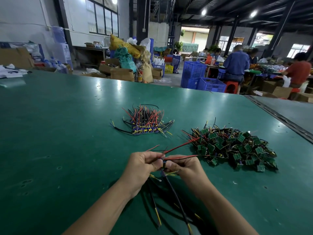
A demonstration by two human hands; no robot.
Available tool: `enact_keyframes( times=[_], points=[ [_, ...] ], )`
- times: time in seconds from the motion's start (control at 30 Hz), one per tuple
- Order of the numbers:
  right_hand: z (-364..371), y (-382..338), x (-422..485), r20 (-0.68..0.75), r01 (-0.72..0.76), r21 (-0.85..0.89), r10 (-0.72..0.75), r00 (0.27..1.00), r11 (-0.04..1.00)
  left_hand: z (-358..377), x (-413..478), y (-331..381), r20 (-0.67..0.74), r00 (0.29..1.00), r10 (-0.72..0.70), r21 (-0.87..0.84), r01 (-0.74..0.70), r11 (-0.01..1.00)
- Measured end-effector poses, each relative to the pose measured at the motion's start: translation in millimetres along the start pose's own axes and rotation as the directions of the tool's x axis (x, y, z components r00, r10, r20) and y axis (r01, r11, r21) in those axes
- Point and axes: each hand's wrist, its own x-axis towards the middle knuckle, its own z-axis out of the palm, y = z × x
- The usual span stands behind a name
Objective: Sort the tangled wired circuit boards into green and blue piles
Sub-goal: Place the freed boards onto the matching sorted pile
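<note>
Over the green table (67, 133), my left hand (142, 165) and my right hand (184, 167) meet and both pinch a small bundle of wired blue boards (163, 164). Red wires stick out of the bundle toward the upper right, and black and yellow-tipped wires hang down toward me. A neat pile of blue boards (145, 124) with red and black wires lies farther back, in the middle. A larger tangled heap of green boards (237, 146) lies to the right, close to my right hand.
A dark seam (277, 114) runs along the table's right side. Beyond the far edge stand blue crates (201, 77), cardboard boxes and sacks. Several people work at benches at the back right. Papers lie at the far left.
</note>
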Motion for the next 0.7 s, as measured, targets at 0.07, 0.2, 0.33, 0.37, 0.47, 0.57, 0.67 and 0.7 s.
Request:
enact_keyframes(
  times=[0.07, 0.2, 0.33, 0.37, 0.47, 0.57, 0.67, 0.7],
  points=[
    [-1.2, 1.1, -0.8, -0.002, 0.011, -0.023, -0.011, 1.000, 1.000, -0.9, 0.2, 1.1, 0.008, 1.000, 0.013, -0.012, -0.013, 1.000],
    [0.5, 4.7, 0.2, -0.019, 0.003, -0.018, -0.004, 1.000, 1.000, -3.3, 0.9, 2.2, 0.019, 1.000, 0.025, -0.028, -0.024, 0.999],
    [0.5, 8.5, 1.9, -0.027, -0.032, 0.026, 0.033, 0.999, 0.999, -3.4, -0.1, 1.2, 0.015, 0.999, 0.033, -0.015, -0.032, 0.999],
    [0.0, 9.5, 2.0, -0.026, -0.045, 0.046, 0.046, 0.999, 0.998, -3.2, -0.2, 0.7, 0.017, 1.000, 0.026, -0.028, -0.025, 0.999],
    [-0.3, 12.5, 3.8, -0.013, -0.088, 0.216, 0.093, 0.996, 0.972, -4.5, 1.1, 0.6, 0.051, 0.999, -0.018, -0.125, 0.024, 0.992],
    [-1.5, 12.2, 4.7, -0.019, -0.136, 0.353, 0.152, 0.988, 0.926, -9.1, 2.5, 3.3, 0.037, 0.999, -0.022, -0.169, 0.028, 0.985],
    [-1.2, 11.2, 2.7, -0.035, -0.121, 0.404, 0.147, 0.988, 0.907, -12.6, 2.8, 7.3, -0.013, 1.000, -0.025, -0.184, 0.022, 0.983],
    [-0.3, 9.9, 2.3, -0.048, -0.105, 0.417, 0.137, 0.989, 0.903, -13.9, 3.3, 8.4, -0.032, 0.999, -0.027, -0.199, 0.020, 0.980]
  ],
)
